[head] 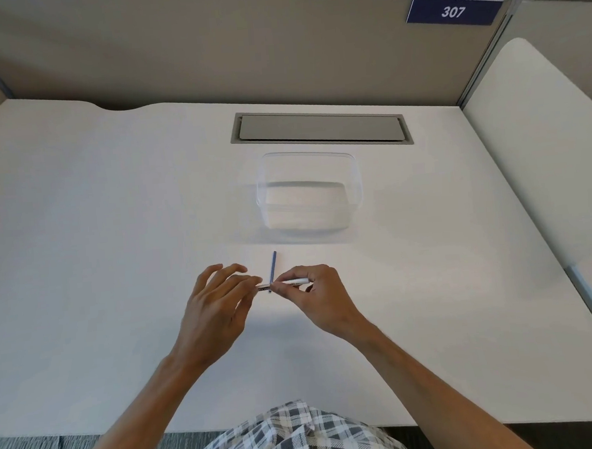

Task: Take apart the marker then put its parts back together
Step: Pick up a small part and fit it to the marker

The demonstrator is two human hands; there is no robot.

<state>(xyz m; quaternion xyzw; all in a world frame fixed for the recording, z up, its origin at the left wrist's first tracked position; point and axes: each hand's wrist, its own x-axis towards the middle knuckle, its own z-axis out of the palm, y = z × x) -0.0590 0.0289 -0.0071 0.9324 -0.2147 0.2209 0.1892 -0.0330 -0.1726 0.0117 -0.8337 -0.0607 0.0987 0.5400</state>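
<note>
Marker barrel [287, 284]: white, printed lettering, lying roughly crosswise above the near-centre of the worktop [111, 239], held between both hands.

Left hand [219, 301]: thumb and forefinger pinch the barrel's left end; remaining fingers fanned out and raised.

Right hand [314, 293]: fingers curled round the barrel's right portion, its white tip showing just past the knuckles.

Blue ink rod [274, 266]: thin, straight, pointing away from the person, its near end meeting the barrel between the two hands. Whether it lies on the worktop or is held cannot be told.

Clear plastic container [308, 195]: rectangular, rounded corners, standing on the worktop beyond the hands, apart from the rod.

Grey cable hatch [320, 128]: set flush in the worktop, behind the container.

Blue sign "307" [453, 11]: fixed to the top edge of the beige partition [203, 54].

Checked garment [294, 440]: at the near edge.
</note>
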